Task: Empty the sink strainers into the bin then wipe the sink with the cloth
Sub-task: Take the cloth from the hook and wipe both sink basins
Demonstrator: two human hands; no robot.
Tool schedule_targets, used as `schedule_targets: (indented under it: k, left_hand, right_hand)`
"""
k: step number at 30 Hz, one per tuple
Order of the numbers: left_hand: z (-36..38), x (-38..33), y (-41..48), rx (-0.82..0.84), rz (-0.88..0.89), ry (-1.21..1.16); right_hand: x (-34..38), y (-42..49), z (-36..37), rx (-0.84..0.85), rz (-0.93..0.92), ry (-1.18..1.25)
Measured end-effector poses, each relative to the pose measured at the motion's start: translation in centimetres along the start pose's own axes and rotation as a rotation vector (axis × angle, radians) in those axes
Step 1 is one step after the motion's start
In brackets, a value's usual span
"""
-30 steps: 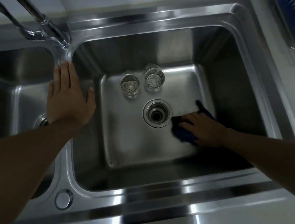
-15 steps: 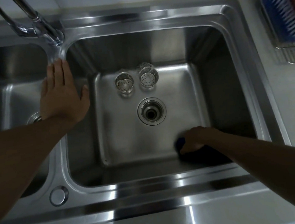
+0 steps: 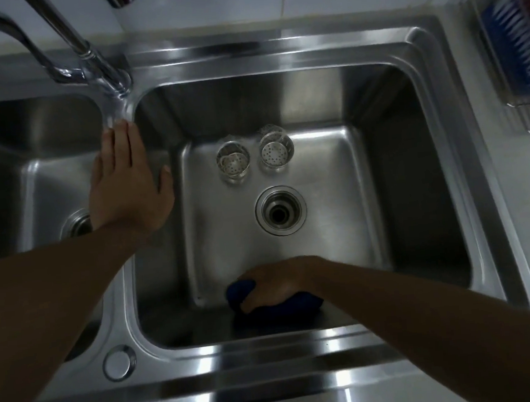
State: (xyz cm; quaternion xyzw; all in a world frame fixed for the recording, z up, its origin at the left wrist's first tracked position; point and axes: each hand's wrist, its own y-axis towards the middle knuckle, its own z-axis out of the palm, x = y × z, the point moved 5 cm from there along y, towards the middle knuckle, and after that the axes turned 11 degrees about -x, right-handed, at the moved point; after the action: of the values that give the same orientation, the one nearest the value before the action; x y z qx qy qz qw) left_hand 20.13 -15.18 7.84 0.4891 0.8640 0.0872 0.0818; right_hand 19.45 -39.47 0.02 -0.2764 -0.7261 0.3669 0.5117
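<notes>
A steel double sink [image 3: 301, 350] fills the view. In the right basin two metal strainers stand upright side by side at the back, one on the left [image 3: 233, 162] and one on the right [image 3: 276, 149], behind the bare drain hole [image 3: 280, 214]. My right hand [image 3: 275, 284] grips a dark blue cloth [image 3: 297, 304] against the basin floor at its near edge, fingers curled over it. My left hand [image 3: 129, 183] rests flat with straight fingers on the divider between the two basins.
A chrome tap [image 3: 87, 53] rises at the back left above the divider. The left basin [image 3: 33, 174] shows its own drain [image 3: 78, 225]. A wire dish rack [image 3: 518, 54] with a blue item stands on the counter at the right.
My right hand has dragged the cloth from right of the drain toward me to the near edge, then leftward along it. My left hand has stayed on the divider.
</notes>
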Motion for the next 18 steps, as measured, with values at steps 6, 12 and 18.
schedule_targets:
  k: [6, 12, 18]
  left_hand:
    - [0.1, -0.1, 0.1, -0.015, 0.002, 0.009]
    - [0.1, 0.0, 0.1, -0.007, 0.002, -0.003]
    - [0.1, -0.1, 0.1, -0.004, 0.004, -0.021]
  right_hand:
    - [-8.2, -3.3, -2.9, 0.090, 0.259, -0.367]
    - [-13.9, -7.2, -6.0, 0.214, 0.415, -0.797]
    - [-14.6, -6.7, -7.3, -0.254, 0.454, -1.185]
